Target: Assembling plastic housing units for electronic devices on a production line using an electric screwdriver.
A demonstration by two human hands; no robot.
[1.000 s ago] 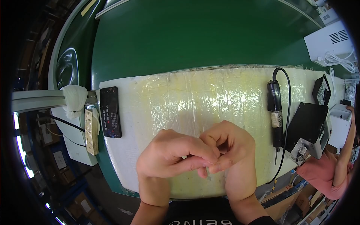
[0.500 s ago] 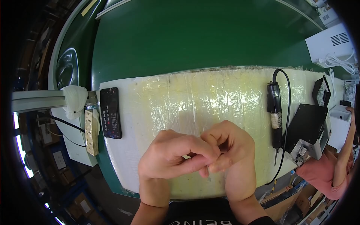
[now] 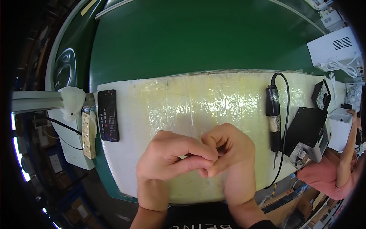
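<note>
In the head view, both hands are raised over the mat (image 3: 228, 101), nearer its front edge, with fingertips meeting. The left hand (image 3: 164, 156) has its thumb and index finger brought together in a narrow pinch, a small gap showing between them farther back. The right hand (image 3: 237, 148) is curled, its thumb and bent fingers closed against the left fingertips. Whatever may be between them is hidden, so I cannot tell if they hold something.

The film-covered mat lies on the green counter (image 3: 198, 36). At its left end lies a dark phone (image 3: 108, 116), beside a power strip (image 3: 89, 135). To the right, a black electric screwdriver (image 3: 273, 118) lies with its bit toward the person, its cable (image 3: 288, 103) looping alongside. Beyond are a black panel (image 3: 306, 126) and a black tray (image 3: 321, 94). Farther right, a co-worker's hand (image 3: 352, 113) is at a white box (image 3: 339, 128).
</note>
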